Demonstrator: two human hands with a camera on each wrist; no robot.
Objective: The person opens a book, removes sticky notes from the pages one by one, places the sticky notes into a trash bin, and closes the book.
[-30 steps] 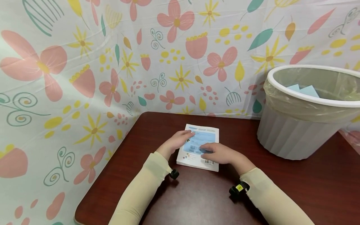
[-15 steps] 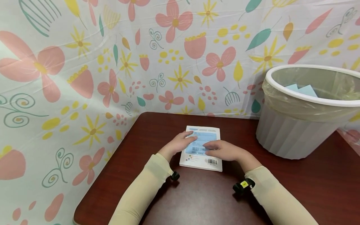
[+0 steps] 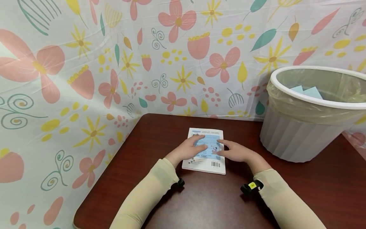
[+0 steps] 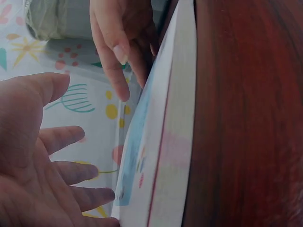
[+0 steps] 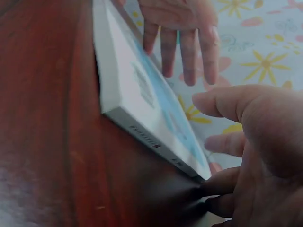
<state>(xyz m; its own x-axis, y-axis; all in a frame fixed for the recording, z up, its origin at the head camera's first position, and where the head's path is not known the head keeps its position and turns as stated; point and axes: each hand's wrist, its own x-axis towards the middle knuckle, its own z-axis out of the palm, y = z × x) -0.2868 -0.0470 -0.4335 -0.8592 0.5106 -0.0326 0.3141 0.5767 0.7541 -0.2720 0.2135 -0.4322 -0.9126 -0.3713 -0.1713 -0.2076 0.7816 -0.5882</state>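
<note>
A thick white paperback book [image 3: 200,166] with a blue panel and a barcode lies flat on the table. Above its left half is my left hand [image 3: 187,150], thumb and fingers stretched out. My right hand [image 3: 238,152] hovers by the right edge, fingers spread and thumb apart from them. The left wrist view shows the page edges of the book [image 4: 175,123] beside the left fingers. In the right wrist view the printed spine [image 5: 151,142] faces the right hand, whose lower fingertips are close to its far end; contact is hard to tell.
A grey ribbed waste bin [image 3: 297,136] with a clear liner and white rim stands at the right of the dark red wooden table [image 3: 206,203]. Light blue pieces [image 3: 313,92] show inside it. A floral cloth [image 3: 183,66] hangs behind and along the left.
The book shifts slightly right, then stays put. My left hand moves right, further over the book. My right hand draws away to the right edge, and its fingers spread wider.
</note>
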